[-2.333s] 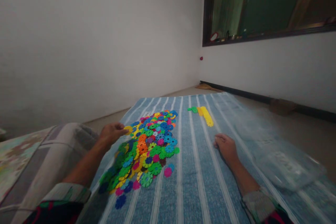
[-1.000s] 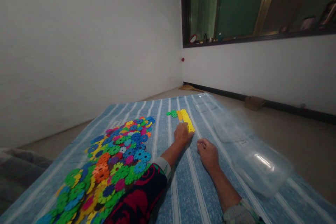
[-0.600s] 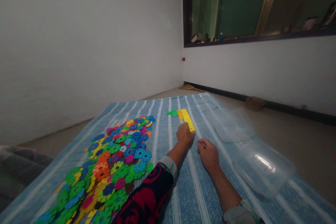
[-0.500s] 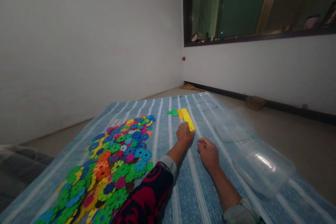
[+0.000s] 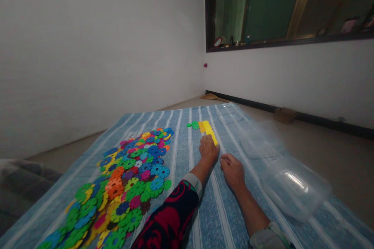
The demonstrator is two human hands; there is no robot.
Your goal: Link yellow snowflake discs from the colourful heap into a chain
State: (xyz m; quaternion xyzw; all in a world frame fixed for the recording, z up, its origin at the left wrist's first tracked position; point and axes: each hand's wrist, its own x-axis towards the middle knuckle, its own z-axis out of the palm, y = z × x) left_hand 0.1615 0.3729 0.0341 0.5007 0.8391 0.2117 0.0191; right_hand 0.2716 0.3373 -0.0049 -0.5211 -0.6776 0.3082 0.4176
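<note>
My left hand [image 5: 209,149] is at the near end of a row of yellow notched plastic discs [image 5: 209,130], its bent fingers closed against the end pieces. Their exact grip is hidden behind the hand. Joined along the far left side of the row are an orange-yellow piece [image 5: 201,127] and green notched discs [image 5: 195,125]. Close by on the right, my right hand [image 5: 233,169] rests over the cloth with curled fingers, and no piece shows in it. A large heap of multicoloured notched discs [image 5: 136,171] spreads to the left of my left forearm.
A blue and white striped cloth [image 5: 187,151] covers the work surface. Clear plastic containers or lids [image 5: 295,186] lie at the right, close to the right forearm. Beyond the edge, a cardboard box [image 5: 285,115] stands on the floor by the wall, below a window [image 5: 271,6].
The view has shifted very slightly. Both hands stay almost where they were, the left one still at the near end of the yellow row.
</note>
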